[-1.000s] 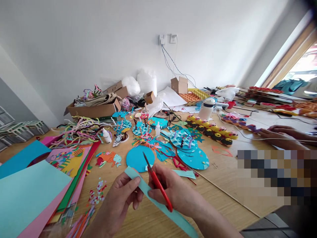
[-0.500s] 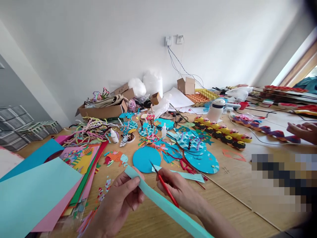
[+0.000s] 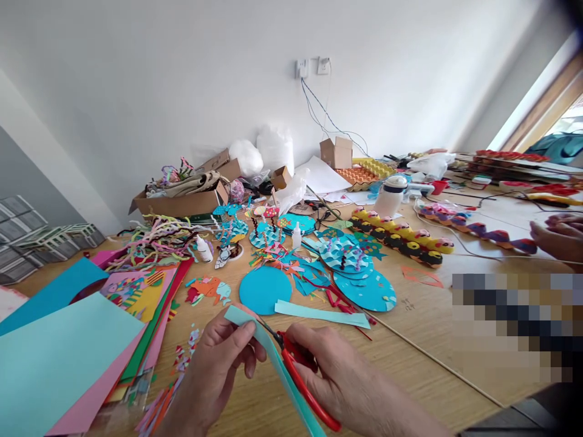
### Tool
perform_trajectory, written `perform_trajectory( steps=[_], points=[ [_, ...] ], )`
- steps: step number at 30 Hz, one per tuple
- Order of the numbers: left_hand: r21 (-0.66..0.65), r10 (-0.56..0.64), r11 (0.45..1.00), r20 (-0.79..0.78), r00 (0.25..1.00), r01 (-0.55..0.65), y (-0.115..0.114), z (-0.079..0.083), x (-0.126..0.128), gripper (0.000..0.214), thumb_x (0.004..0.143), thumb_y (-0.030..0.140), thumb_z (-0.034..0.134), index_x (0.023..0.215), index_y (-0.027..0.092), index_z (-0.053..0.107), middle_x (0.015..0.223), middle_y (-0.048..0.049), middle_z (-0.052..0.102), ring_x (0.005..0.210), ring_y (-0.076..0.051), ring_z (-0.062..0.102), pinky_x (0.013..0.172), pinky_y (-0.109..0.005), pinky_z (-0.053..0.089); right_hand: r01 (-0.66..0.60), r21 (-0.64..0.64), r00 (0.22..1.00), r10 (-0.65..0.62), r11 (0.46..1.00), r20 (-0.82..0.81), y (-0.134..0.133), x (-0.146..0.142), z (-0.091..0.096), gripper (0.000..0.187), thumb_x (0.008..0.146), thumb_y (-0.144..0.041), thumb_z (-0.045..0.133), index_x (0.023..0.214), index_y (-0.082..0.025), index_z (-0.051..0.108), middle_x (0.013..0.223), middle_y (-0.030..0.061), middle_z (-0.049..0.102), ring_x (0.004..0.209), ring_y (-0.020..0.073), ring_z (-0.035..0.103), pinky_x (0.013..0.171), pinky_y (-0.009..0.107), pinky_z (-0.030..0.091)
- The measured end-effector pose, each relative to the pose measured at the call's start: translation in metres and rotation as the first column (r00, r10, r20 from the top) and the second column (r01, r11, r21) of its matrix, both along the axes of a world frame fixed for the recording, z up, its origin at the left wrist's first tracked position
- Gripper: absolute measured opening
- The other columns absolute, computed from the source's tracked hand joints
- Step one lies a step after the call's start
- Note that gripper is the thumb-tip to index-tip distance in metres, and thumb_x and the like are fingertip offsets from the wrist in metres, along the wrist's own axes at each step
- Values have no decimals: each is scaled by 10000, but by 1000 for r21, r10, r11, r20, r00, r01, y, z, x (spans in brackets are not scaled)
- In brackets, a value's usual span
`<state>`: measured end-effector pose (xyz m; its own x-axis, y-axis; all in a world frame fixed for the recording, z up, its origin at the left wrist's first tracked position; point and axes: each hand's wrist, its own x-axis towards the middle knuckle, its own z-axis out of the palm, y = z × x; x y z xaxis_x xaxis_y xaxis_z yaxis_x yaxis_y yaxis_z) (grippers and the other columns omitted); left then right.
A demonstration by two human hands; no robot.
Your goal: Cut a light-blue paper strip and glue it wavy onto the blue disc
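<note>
My left hand (image 3: 223,358) pinches the upper end of a long light-turquoise paper strip (image 3: 277,355) between thumb and fingers; the strip hangs toward the lower edge of the view. Red-handled scissors (image 3: 304,385) are in my right hand (image 3: 339,370), with their blades at the strip's right edge, close to my left fingertips. Whether the blades are cutting the paper, I cannot tell. Just beyond the hands lie a blue paper disc (image 3: 265,290) and a second turquoise strip (image 3: 323,314), whose left end overlaps the disc's edge.
Coloured paper sheets (image 3: 68,358) are stacked at left. Behind them lies a heap of pipe cleaners (image 3: 157,243), near a glue bottle (image 3: 204,249). Wavy blue discs (image 3: 364,288) and egg-carton caterpillars (image 3: 401,240) lie to the right. A thin stick (image 3: 437,358) crosses the right side. Another person's hand (image 3: 558,240) is at far right.
My right hand has turned the scissors, bringing their blades from above the disc to the held strip. The strip now hangs more steeply. The view has shifted slightly.
</note>
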<state>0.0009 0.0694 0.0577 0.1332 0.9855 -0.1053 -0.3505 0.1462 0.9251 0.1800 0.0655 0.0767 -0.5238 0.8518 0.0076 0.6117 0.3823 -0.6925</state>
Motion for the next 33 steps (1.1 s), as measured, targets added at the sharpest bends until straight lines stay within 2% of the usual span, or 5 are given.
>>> perform_trajectory(
  steps=[10, 16, 23, 33],
  points=[
    [57, 43, 998, -48, 998, -40, -1, 2, 3, 171, 677, 322, 697, 680, 162, 636, 511, 9, 595, 464, -106, 534, 361, -159, 360, 17, 94, 989, -31, 995, 144, -1, -2, 10, 153, 821, -305, 441, 737, -190, 497, 649, -9, 540, 545, 104, 397, 516, 235, 212],
    [75, 54, 996, -38, 998, -51, -3, 1, 2, 152, 690, 313, 689, 697, 171, 636, 520, 19, 581, 444, -93, 517, 358, -155, 356, 10, 62, 975, -23, 998, 221, -1, -6, 16, 156, 812, -312, 434, 741, -190, 501, 675, 15, 573, 554, 119, 411, 523, 246, 211],
    [66, 44, 997, -27, 999, -42, -5, -4, -1, 128, 715, 301, 669, 712, 177, 635, 544, 16, 590, 453, -85, 510, 372, -147, 354, 11, 67, 975, -26, 998, 221, -4, -5, 17, 172, 808, -323, 438, 710, -192, 493, 643, 12, 567, 541, 117, 408, 515, 248, 200],
    [60, 39, 998, -42, 998, -36, -7, -1, -1, 150, 713, 315, 663, 698, 171, 626, 539, 5, 589, 467, -97, 523, 370, -150, 344, 15, 56, 977, -26, 998, 211, -4, -5, 14, 195, 811, -328, 452, 707, -186, 534, 601, 5, 549, 505, 106, 391, 496, 255, 185]
  ],
)
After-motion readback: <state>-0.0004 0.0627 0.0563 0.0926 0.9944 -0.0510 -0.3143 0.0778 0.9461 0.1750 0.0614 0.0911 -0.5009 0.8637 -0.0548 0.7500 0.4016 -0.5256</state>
